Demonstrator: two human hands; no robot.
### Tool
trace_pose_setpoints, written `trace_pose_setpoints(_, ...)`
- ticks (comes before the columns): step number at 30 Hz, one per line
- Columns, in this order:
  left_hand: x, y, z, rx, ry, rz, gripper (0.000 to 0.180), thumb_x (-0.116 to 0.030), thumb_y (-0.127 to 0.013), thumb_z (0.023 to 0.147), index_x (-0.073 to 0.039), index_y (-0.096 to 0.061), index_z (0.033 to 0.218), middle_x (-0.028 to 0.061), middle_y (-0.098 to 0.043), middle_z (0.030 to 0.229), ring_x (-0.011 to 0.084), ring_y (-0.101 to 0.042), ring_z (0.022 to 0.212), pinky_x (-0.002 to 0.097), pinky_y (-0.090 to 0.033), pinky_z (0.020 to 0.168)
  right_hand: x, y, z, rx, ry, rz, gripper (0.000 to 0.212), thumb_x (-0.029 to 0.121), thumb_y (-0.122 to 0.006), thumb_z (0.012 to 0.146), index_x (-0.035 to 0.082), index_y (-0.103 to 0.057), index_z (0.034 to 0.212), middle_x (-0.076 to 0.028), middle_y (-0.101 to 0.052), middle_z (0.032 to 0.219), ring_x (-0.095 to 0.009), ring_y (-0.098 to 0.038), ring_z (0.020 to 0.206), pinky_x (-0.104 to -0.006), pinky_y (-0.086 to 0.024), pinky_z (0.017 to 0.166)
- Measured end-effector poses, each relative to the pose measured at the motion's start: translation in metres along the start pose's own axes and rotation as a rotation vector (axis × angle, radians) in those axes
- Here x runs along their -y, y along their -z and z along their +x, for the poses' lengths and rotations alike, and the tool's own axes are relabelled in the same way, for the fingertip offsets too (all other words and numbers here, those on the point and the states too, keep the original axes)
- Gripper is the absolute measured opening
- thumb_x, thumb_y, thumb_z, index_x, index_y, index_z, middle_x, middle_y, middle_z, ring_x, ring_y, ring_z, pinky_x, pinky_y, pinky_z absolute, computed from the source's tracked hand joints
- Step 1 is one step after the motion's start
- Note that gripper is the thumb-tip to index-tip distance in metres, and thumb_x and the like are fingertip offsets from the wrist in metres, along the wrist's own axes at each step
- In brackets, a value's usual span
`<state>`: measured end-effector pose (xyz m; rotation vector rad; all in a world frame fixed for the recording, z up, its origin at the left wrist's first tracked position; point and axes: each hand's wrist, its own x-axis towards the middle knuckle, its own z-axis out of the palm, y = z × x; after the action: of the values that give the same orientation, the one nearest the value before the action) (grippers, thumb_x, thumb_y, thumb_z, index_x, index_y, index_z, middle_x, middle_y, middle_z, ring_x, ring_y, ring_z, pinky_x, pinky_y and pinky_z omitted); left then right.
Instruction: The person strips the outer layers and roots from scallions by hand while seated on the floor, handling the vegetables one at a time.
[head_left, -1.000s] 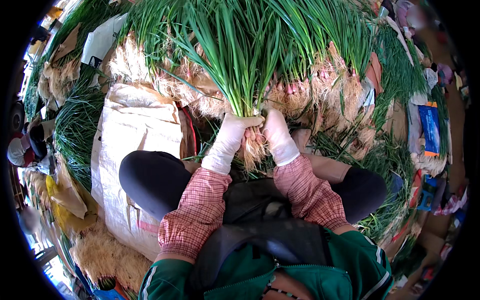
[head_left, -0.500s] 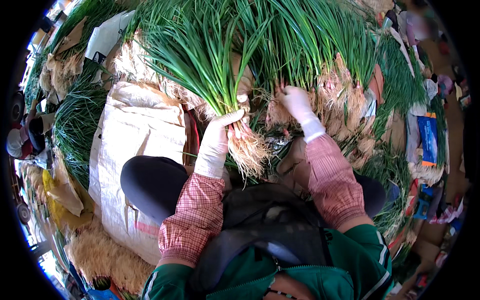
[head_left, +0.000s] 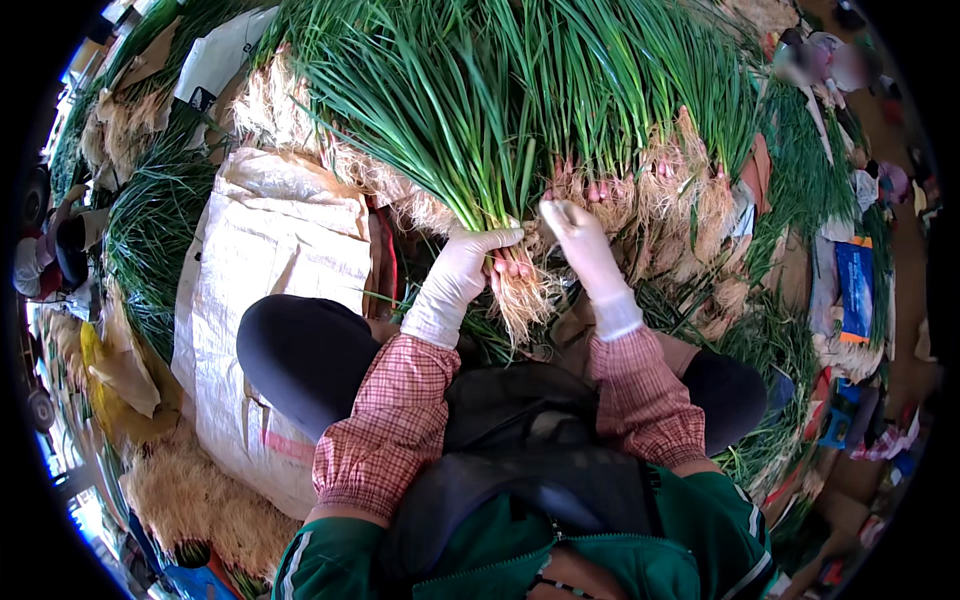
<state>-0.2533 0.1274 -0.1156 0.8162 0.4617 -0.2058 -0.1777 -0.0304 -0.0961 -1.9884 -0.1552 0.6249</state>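
My left hand, in a pale glove, is wrapped round a bunch of spring onions just above the reddish bulbs. Its long green leaves point up and away, while the tangled roots hang below my fingers. To the right, my right hand, gloved too, is raised with its fingers pressed together. Whatever they may pinch is too small to make out. Just beyond that hand lies a row of more spring onions, their pinkish bulbs and pale roots toward me.
A whitish woven sack covers the ground at my left, beside my bent knee. Root bundles lie at the lower left. Loose green leaves spread at my right, near a blue packet. Another person sits at the far left.
My right hand has drawn back from the row of spring onions, slightly left and toward me. The held bunch has shifted a little right and its roots hang more to the right.
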Motion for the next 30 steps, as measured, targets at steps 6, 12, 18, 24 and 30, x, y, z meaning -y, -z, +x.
trace_pose_setpoints(6, 0.002, 0.014, -0.003, 0.025, -0.053, -0.009, 0.017, -0.006, -0.064, 0.08, 0.003, -0.062, 0.094, 0.0108, -0.065, 0.07, 0.0137, -0.057, 0.047, 0.0199, -0.039, 0.04, -0.014, -0.057, 0.018, 0.134, -0.226, 0.992, 0.027, 0.018, -0.049, 0.094, -0.004, -0.06, 0.105, -0.009, -0.064, 0.096, -0.015, -0.06, 0.08, -0.027, -0.049, 0.075)
trace_pose_setpoints(12, -0.023, -0.003, -0.023, 0.174, -0.125, -0.077, 0.02, -0.015, -0.062, 0.085, 0.002, -0.061, 0.094, 0.011, -0.065, 0.074, 0.0159, -0.062, 0.058, 0.0216, -0.048, 0.049, -0.101, -0.051, 0.06, 0.361, 0.064, 0.216, 0.036, 0.031, -0.047, 0.096, -0.002, -0.061, 0.09, -0.011, -0.06, 0.073, -0.017, -0.06, 0.07, -0.0325, -0.048, 0.063)
trace_pose_setpoints(18, -0.023, 0.01, -0.021, 0.188, -0.119, -0.22, 0.025, -0.015, -0.064, 0.084, 0.002, -0.057, 0.1, 0.0093, -0.063, 0.074, 0.0172, -0.064, 0.061, 0.0198, -0.047, 0.044, 0.002, 0.001, 0.085, -0.397, 0.13, -0.28, 0.029, 0.03, -0.058, 0.089, 0.002, -0.058, 0.097, -0.014, -0.065, 0.079, -0.026, -0.064, 0.07, -0.0377, -0.05, 0.069)
trace_pose_setpoints(24, -0.007, 0.016, -0.004, 0.091, -0.099, -0.033, 0.031, -0.009, -0.066, 0.08, 0.004, -0.055, 0.106, 0.0144, -0.064, 0.086, 0.0201, -0.064, 0.056, 0.0223, -0.05, 0.044, 0.02, 0.005, 0.09, -0.172, 0.116, -0.304, 0.016, 0.016, -0.064, 0.084, 0.002, -0.061, 0.091, -0.011, -0.066, 0.089, -0.019, -0.063, 0.078, -0.0307, -0.052, 0.071)
trace_pose_setpoints(30, 0.009, 0.008, 0.003, -0.008, -0.049, 0.093, 0.012, -0.003, -0.067, 0.078, 0.002, -0.061, 0.087, 0.009, -0.065, 0.069, 0.0133, -0.058, 0.045, 0.0201, -0.039, 0.038, -0.014, -0.05, 0.042, -0.131, 0.022, 0.059, 0.016, 0.016, -0.059, 0.089, 0.001, -0.063, 0.089, -0.007, -0.06, 0.069, -0.011, -0.051, 0.056, -0.025, -0.043, 0.051)
